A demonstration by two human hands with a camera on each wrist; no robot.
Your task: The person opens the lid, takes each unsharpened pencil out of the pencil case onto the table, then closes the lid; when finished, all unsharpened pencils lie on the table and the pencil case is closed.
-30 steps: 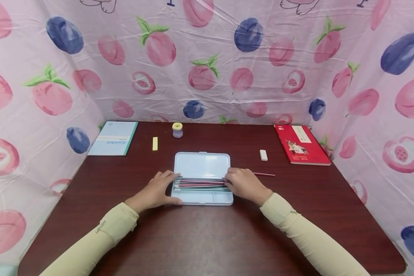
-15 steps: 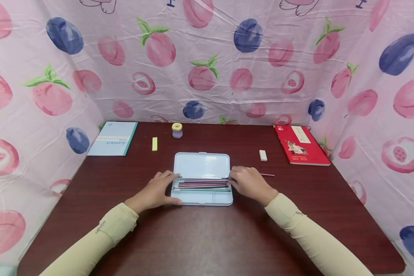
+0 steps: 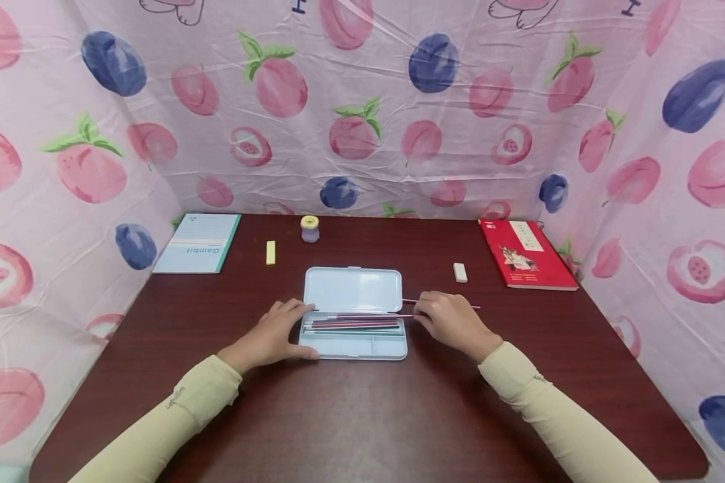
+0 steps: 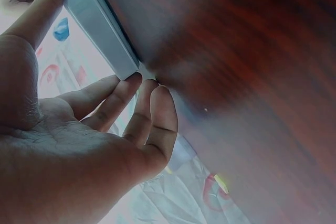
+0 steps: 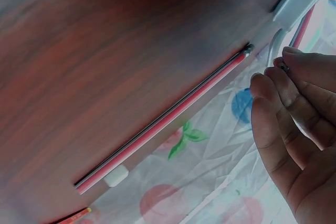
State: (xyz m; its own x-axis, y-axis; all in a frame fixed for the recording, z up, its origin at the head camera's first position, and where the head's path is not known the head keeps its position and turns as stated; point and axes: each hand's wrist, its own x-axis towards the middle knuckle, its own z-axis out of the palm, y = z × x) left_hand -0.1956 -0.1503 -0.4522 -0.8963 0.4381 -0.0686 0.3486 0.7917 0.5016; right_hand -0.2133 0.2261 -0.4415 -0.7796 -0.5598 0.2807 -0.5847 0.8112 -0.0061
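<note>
A light blue pencil case (image 3: 353,290) lies open, its lid folded back. Several dark red and green pencils (image 3: 352,327) lie in its long compartment. My left hand (image 3: 270,335) holds the case's left end, with thumb at the near edge and fingertips by the hinge corner; the left wrist view shows thumb and fingers against its side. My right hand (image 3: 453,323) pinches the right end of a dark red pencil (image 3: 374,316), which sticks out past the case's right edge. Behind that hand a striped red pencil (image 5: 163,121) lies on the table.
A white eraser (image 3: 460,272) and a red book (image 3: 528,255) lie at the right. Farther left are a yellow strip (image 3: 270,252), a yellow-lidded jar (image 3: 310,229) and a light blue notebook (image 3: 197,243). Fruit-printed cloth surrounds the brown table (image 3: 350,416).
My right hand has moved right, away from the case, drawing one pencil partly out past its edge. My left hand and the case stay in place.
</note>
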